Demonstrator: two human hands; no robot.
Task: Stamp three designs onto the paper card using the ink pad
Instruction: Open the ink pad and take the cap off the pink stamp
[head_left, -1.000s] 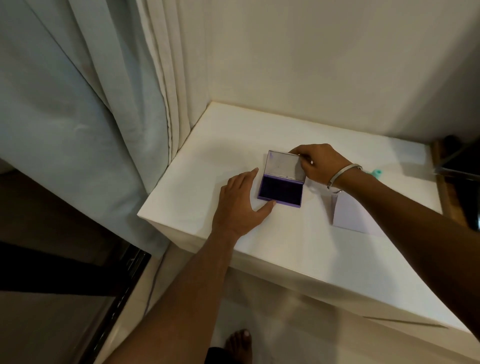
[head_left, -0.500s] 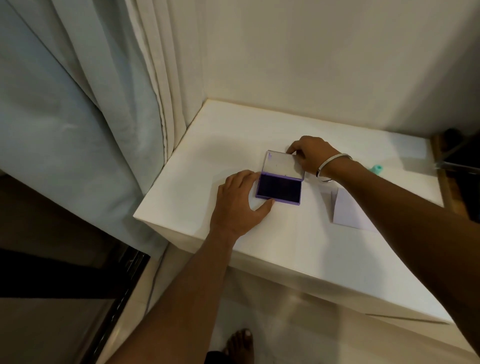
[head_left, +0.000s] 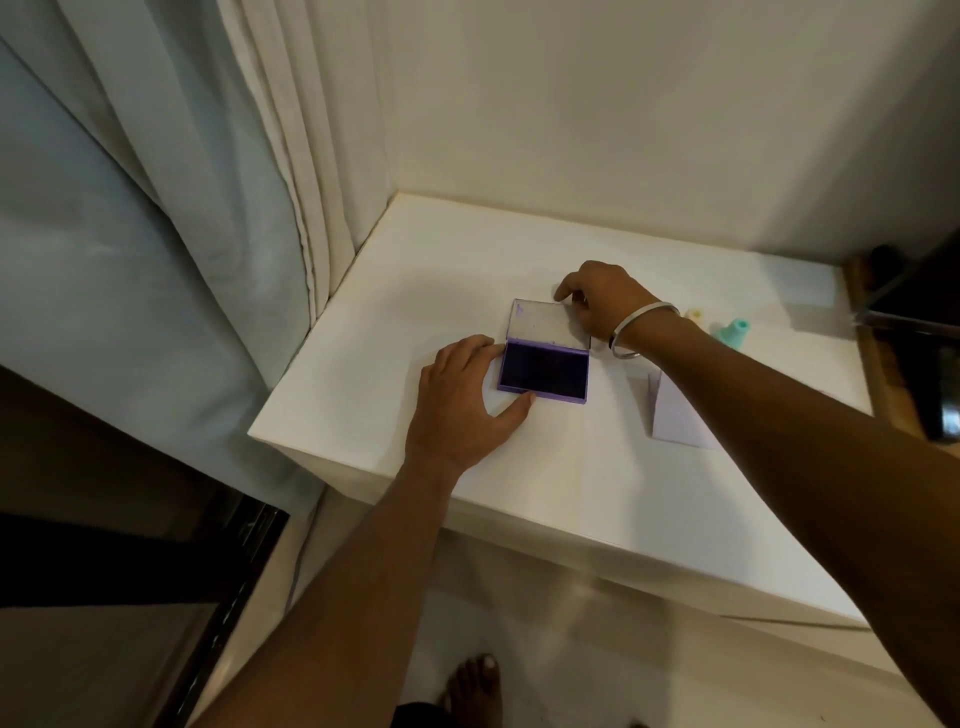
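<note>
A purple ink pad (head_left: 543, 371) lies open on the white table (head_left: 571, 493), its dark pad showing and its clear lid (head_left: 543, 322) folded flat behind it. My left hand (head_left: 462, 400) rests on the table with fingers and thumb bracing the pad's left and near edges. My right hand (head_left: 605, 304) holds the lid's far right edge with its fingertips. A pale folded paper card (head_left: 675, 415) lies to the right, partly hidden by my right forearm. Two small stamps, a teal stamp (head_left: 732, 330) and a cream stamp (head_left: 694, 315), stand behind my right wrist.
Curtains (head_left: 182, 208) hang at the left, touching the table's left edge. A wall runs behind the table. A dark object and a wooden frame (head_left: 904, 364) sit at the right end. My bare foot (head_left: 472, 686) is on the floor below the near edge.
The lid has gone from tilted to lying flat open under my right hand. My left hand has stayed at the pad's left edge. Both stamps now show behind my right wrist.
</note>
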